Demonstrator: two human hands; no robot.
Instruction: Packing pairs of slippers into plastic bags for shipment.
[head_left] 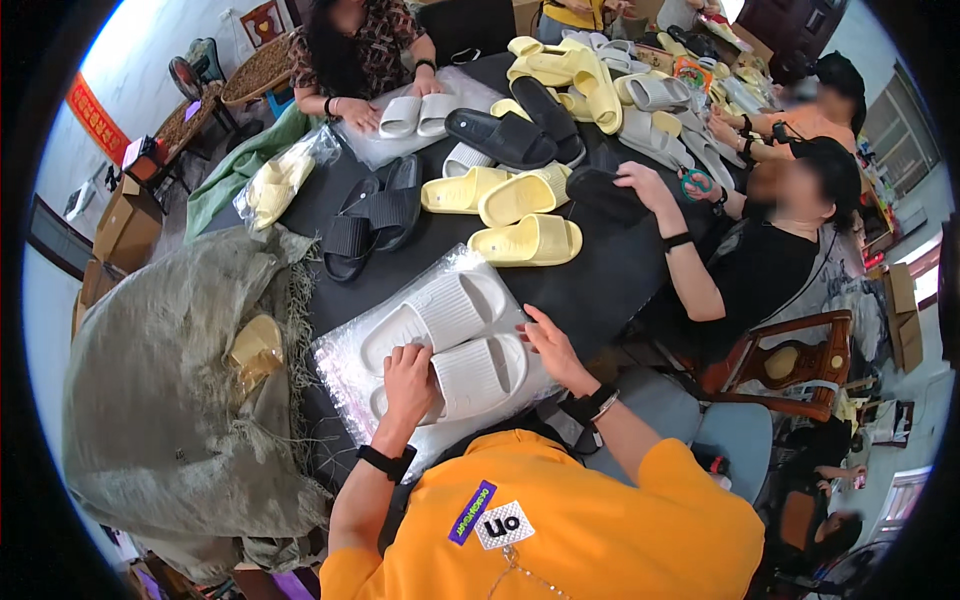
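Two white slide sandals (450, 340) lie side by side on a clear plastic bag (345, 365) on the black table (590, 285). My left hand (408, 378) rests on the near sandal's strap, fingers curled over its edge. My right hand (548, 345) lies flat with fingers apart at the right end of the same sandal, touching it. Each wrist wears a black band.
A large grey-green woven sack (170, 400) lies at the left, with a yellow sandal (255, 345) showing through a hole. Yellow sandals (525, 240), black sandals (375, 215) and grey ones are spread over the table. Three other people sit around it, handling sandals. A wooden chair (790, 365) stands at the right.
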